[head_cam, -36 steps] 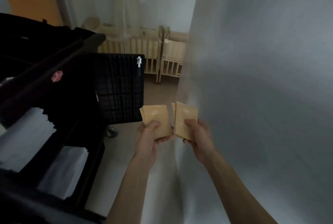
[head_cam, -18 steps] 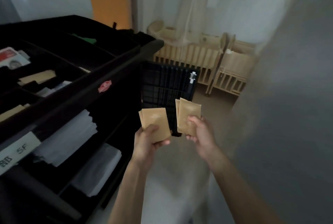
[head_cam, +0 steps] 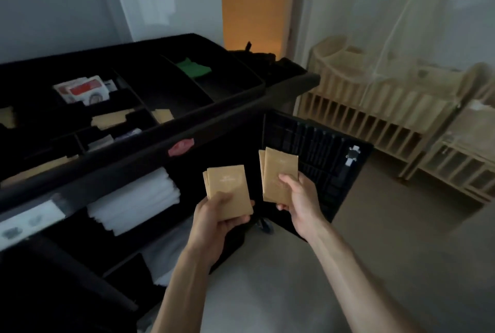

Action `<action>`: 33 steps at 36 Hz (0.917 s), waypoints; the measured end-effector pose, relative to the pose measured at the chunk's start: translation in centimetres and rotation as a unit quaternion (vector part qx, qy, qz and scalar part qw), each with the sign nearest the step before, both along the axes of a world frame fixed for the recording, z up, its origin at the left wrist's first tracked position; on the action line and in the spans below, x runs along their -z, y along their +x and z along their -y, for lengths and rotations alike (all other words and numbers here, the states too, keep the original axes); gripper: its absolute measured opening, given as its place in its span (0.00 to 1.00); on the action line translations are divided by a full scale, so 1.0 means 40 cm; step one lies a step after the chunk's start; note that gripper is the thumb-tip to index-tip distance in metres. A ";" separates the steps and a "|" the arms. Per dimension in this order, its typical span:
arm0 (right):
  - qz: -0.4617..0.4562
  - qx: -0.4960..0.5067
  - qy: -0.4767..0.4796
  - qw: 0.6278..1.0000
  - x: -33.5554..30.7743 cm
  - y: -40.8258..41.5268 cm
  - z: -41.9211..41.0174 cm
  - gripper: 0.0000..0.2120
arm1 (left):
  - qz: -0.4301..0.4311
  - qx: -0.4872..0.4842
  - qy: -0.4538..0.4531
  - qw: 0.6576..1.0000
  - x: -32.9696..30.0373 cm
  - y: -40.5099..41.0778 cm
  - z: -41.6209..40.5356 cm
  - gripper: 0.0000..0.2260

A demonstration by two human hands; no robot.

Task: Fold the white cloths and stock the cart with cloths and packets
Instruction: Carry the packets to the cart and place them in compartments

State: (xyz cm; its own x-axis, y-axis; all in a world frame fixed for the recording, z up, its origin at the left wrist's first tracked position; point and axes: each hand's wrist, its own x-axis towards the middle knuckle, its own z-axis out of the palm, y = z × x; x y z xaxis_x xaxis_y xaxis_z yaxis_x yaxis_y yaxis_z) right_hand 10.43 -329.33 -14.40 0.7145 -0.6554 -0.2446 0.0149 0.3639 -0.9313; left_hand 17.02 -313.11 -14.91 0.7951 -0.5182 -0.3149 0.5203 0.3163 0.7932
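As each grip holds packets | left hand (head_cam: 214, 221): two packets (head_cam: 227, 190) | right hand (head_cam: 300, 198): two (head_cam: 280, 172)

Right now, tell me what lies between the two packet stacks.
Nothing: the head view shows only a bare gap between the left stack and right stack, dark cart behind.

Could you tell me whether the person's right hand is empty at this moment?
No, the right hand grips a small stack of tan paper packets, with the thumb pressed on the front one.

We can read no text: the white label (head_cam: 29, 221) at the cart's (head_cam: 150, 150) lower left and the packets' (head_cam: 227, 190) print are blurred.
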 end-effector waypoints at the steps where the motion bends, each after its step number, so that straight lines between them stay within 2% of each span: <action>1: 0.009 0.002 -0.001 1.000 -0.006 0.010 0.016 0.06 | -0.003 0.006 -0.005 1.000 -0.001 0.011 0.013 0.13; 7: 0.037 -0.029 0.010 0.999 -0.028 0.079 0.096 0.08 | 0.010 0.007 -0.014 1.000 -0.001 0.104 0.073 0.16; 18: 0.045 -0.068 -0.016 0.997 -0.062 0.309 0.138 0.08 | -0.007 -0.029 -0.065 0.997 -0.031 0.304 0.165 0.12; 20: 0.049 -0.084 -0.034 0.995 -0.077 0.369 0.135 0.09 | 0.007 -0.033 -0.083 0.996 -0.048 0.352 0.163 0.10; 24: 0.056 -0.122 -0.055 0.989 -0.121 0.502 0.120 0.09 | 0.032 -0.049 -0.102 0.993 -0.089 0.452 0.117 0.16; 27: 0.069 -0.157 -0.070 0.983 -0.142 0.601 0.085 0.09 | 0.050 -0.078 -0.109 0.990 -0.112 0.520 0.063 0.15; 33: 0.073 -0.205 -0.084 0.972 -0.165 0.731 -0.005 0.10 | 0.099 -0.122 -0.038 0.987 -0.157 0.594 0.010 0.11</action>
State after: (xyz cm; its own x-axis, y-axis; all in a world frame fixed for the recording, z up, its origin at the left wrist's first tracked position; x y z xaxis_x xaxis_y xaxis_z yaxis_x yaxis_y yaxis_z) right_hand 39.68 -329.13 -7.82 0.9433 -0.3299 -0.0359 0.0362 0.2100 -0.9770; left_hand 40.79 -313.51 -8.65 0.9412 -0.3198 -0.1093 0.2590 0.4749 0.8411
